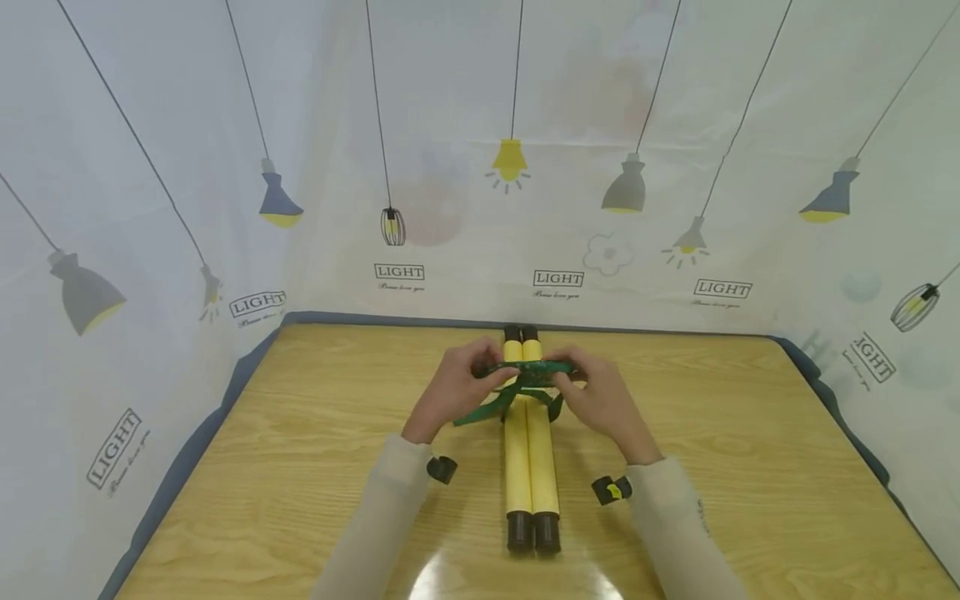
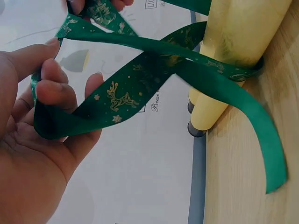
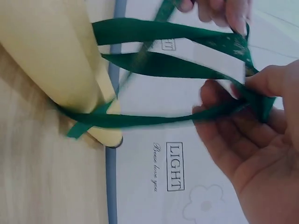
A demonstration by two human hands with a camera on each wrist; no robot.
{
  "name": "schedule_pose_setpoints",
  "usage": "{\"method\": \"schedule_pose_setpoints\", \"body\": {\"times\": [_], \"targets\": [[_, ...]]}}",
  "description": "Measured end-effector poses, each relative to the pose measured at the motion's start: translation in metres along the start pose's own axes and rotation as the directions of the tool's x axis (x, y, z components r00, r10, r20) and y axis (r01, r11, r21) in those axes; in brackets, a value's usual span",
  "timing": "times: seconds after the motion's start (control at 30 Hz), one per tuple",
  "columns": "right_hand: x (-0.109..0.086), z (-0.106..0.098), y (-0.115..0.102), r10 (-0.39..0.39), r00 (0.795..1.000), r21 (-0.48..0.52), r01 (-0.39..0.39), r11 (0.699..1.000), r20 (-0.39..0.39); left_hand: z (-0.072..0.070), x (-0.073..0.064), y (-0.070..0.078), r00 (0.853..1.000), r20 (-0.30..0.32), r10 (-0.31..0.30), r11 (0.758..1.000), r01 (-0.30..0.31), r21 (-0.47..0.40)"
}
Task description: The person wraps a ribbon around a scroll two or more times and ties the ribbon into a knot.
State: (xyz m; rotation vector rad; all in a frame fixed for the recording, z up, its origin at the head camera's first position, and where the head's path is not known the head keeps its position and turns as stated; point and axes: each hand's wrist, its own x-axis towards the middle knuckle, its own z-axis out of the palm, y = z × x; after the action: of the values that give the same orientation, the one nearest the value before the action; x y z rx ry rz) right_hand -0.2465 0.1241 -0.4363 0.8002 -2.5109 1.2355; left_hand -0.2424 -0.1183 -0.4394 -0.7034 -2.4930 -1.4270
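Observation:
Two yellow tubes (image 1: 531, 467) with black end caps lie side by side on the table, pointing away from me. A green ribbon (image 1: 536, 375) passes around them, and its loops rise above the tubes between both hands. In the left wrist view the ribbon (image 2: 119, 98) shows gold reindeer and snowflakes, with one loose tail hanging down. My left hand (image 1: 453, 387) holds a loop, the ribbon running around its curled fingers near the thumb. My right hand (image 1: 603, 400) pinches another loop between thumb and fingers; in the right wrist view strands of ribbon (image 3: 154, 121) stretch from there to the tubes.
The wooden table (image 1: 300, 467) has a dark blue edging along its back and sides. White curtains (image 1: 480, 100) printed with hanging lamps and the word LIGHT enclose it on three sides. Black bands (image 1: 442, 469) sit at both wrists, by the pale sleeves.

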Motion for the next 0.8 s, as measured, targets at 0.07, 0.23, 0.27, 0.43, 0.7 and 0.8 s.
{"method": "schedule_pose_setpoints", "body": {"times": [0.07, 0.23, 0.27, 0.43, 0.7, 0.8], "targets": [[0.0, -0.004, 0.002, 0.008, 1.0, -0.021, -0.008, 1.0, -0.019, -0.002, 0.0, -0.001, 1.0, -0.009, -0.018, 1.0, 0.018, 0.01], [0.001, -0.016, 0.008, 0.019, 0.999, -0.024, -0.02, 1.0, -0.051, -0.01, -0.001, -0.003, 0.998, -0.004, -0.063, 0.998, 0.063, 0.011], [0.001, -0.019, 0.01, 0.025, 0.999, -0.014, -0.025, 1.0, -0.04, -0.011, -0.001, -0.003, 0.997, 0.001, -0.071, 0.997, 0.071, 0.012], [-0.001, -0.035, 0.018, 0.04, 0.991, 0.202, -0.065, 0.977, 0.128, -0.02, -0.003, -0.005, 0.993, 0.042, -0.111, 0.994, 0.111, 0.012], [-0.008, -0.053, 0.024, 0.116, 0.973, 0.38, -0.186, 0.906, 0.2, -0.034, -0.007, -0.011, 0.984, 0.082, -0.158, 0.987, 0.159, -0.005], [-0.009, -0.054, 0.023, 0.139, 0.974, 0.416, -0.203, 0.886, 0.18, -0.04, -0.011, -0.012, 0.983, 0.08, -0.167, 0.986, 0.166, 0.014]]}}
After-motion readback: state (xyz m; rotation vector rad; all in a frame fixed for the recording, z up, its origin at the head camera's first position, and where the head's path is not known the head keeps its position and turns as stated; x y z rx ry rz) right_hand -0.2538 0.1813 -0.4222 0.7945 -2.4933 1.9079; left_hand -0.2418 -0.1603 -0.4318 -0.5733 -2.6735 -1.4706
